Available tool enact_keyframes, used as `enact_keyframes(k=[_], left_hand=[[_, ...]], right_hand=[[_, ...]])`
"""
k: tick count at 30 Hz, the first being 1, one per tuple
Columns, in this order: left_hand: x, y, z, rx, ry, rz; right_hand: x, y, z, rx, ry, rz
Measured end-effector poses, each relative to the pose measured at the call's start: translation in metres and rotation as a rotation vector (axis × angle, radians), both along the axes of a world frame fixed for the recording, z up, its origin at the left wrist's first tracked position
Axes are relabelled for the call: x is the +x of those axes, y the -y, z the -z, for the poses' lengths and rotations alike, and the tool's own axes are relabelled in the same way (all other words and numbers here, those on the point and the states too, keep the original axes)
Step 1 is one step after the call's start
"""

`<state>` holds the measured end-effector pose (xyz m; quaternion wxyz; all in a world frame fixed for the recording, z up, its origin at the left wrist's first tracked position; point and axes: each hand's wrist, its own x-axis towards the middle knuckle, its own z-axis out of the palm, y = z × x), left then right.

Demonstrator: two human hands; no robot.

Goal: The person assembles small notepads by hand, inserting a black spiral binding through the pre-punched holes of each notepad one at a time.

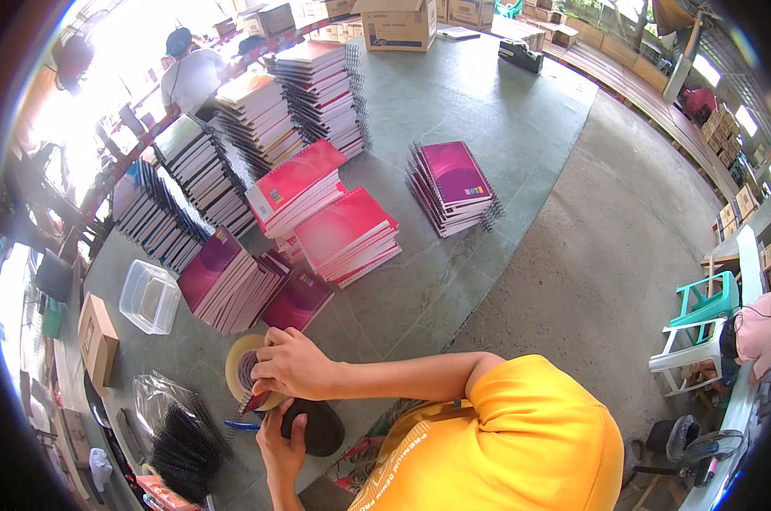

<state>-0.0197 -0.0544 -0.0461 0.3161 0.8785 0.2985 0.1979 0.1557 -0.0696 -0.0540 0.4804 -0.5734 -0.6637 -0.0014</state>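
Tape roll [235, 364] sits partly beneath our right hand's [296, 364] bent fingers, just beyond our left hand [281, 443]; we cannot tell whether either is clamped on anything.

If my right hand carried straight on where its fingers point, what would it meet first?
Most likely the pale yellow, ring-shaped roll of tape: the right hand overlaps it in this view, though depth leaves actual contact unclear.
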Motion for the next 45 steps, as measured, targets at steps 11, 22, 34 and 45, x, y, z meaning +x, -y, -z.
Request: enact_keyframes(k=[11, 22, 34, 45], left_hand=[[-0.014, 0.005, -0.032, 0.225, 0.015, -0.036], [-0.023, -0.010, -0.055, 0.454, -0.038, -0.166], [-0.003, -0.012, -0.062, 0.535, 0.163, -0.291], [0.007, -0.008, -0.045, 0.205, -0.196, 0.056]], right_hand=[[0.006, -0.005, -0.005, -0.019, -0.111, -0.133], [0.040, -0.011, 0.004, -0.293, -0.738, -0.483], [0.033, -0.002, 0.013, -0.273, -0.833, -0.638], [0.039, -0.004, 0.007, -0.294, -0.678, -0.602]])
